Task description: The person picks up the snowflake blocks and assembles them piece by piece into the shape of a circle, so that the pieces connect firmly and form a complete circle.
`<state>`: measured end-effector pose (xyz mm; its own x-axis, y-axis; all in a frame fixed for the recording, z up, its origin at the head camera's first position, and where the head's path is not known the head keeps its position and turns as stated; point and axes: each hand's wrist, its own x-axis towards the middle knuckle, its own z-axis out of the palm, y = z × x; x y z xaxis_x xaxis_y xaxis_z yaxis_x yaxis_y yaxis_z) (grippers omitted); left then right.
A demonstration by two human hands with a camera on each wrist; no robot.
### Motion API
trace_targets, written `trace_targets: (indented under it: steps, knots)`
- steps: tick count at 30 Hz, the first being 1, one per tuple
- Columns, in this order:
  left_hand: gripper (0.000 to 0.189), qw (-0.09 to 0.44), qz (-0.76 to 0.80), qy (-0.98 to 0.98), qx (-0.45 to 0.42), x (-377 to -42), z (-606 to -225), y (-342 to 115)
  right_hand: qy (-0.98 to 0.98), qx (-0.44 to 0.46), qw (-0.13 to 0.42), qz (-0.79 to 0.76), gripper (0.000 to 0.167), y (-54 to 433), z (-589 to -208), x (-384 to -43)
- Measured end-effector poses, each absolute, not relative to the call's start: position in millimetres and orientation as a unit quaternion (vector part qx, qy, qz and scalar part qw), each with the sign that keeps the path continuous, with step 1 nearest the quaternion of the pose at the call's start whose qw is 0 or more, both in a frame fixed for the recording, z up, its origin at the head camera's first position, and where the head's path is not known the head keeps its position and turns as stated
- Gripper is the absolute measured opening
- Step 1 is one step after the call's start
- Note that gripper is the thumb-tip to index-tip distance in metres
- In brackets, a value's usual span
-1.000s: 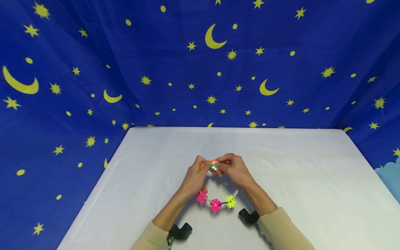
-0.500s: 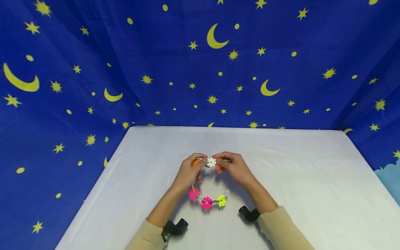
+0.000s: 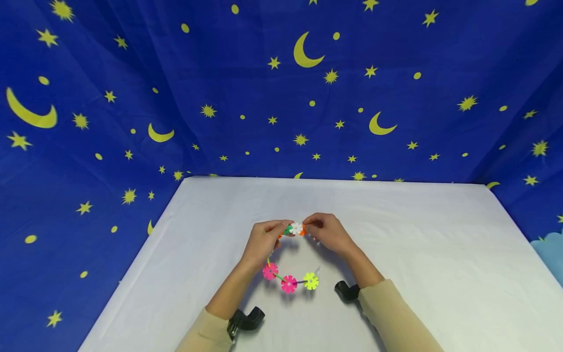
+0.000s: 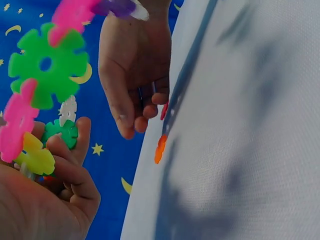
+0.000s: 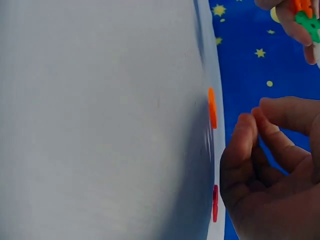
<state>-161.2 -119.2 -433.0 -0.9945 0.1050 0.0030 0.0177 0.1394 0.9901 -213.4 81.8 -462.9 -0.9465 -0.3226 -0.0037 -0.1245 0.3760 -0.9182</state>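
Note:
A chain of interlocking plastic snowflake discs hangs from my left hand (image 3: 260, 244), which grips it at its far end. A green disc (image 3: 288, 230) and a white disc (image 3: 296, 228) stick out past the fingertips. Lower on the chain come a pink disc (image 3: 289, 284) and a yellow disc (image 3: 311, 281) over the cloth. In the left wrist view, a bright green disc (image 4: 47, 65) crosses near the lens. My right hand (image 3: 327, 234) is beside the white disc, its fingers loosely bent; the right wrist view shows nothing between thumb and fingertips.
A loose orange disc (image 5: 212, 108) and a red disc (image 5: 215, 203) lie on the white tablecloth (image 3: 440, 254) near my right hand. Black wrist mounts (image 3: 252, 319) stick out below both forearms. Blue curtains (image 3: 246, 88) with moons and stars enclose the table.
The hands have moved slightly apart, and the right fingers have come off the white disc. The chain's lower part has swung left with the left hand.

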Motion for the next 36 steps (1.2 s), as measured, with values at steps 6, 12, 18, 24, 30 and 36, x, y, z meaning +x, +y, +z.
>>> trace_targets:
  steps: [6, 12, 18, 24, 30, 36]
  knots:
    - [0.027, 0.041, 0.657, 0.752, 0.047, -161, -435, -118, 0.875, -0.158, 0.073, -0.452, 0.019, 79, -467, -225]
    - [0.030, 0.049, 0.654, 0.753, 0.056, -162, -438, -119, 0.908, -0.209, 0.073, -0.356, 0.030, 76, -467, -231]
    - [0.031, 0.052, 0.650, 0.756, 0.058, -162, -438, -117, 0.909, -0.214, 0.075, -0.349, 0.025, 78, -465, -230]
    - [0.030, 0.064, 0.651, 0.755, 0.049, -161, -437, -115, 0.896, -0.207, 0.087, -0.383, 0.023, 82, -465, -227]
    - [0.034, 0.070, 0.640, 0.763, 0.055, -152, -416, -112, 0.873, -0.209, 0.087, -0.431, 0.022, 88, -465, -221]
    - [0.032, 0.071, 0.630, 0.771, 0.052, -144, -401, -110, 0.857, -0.201, 0.076, -0.468, 0.020, 95, -463, -215]
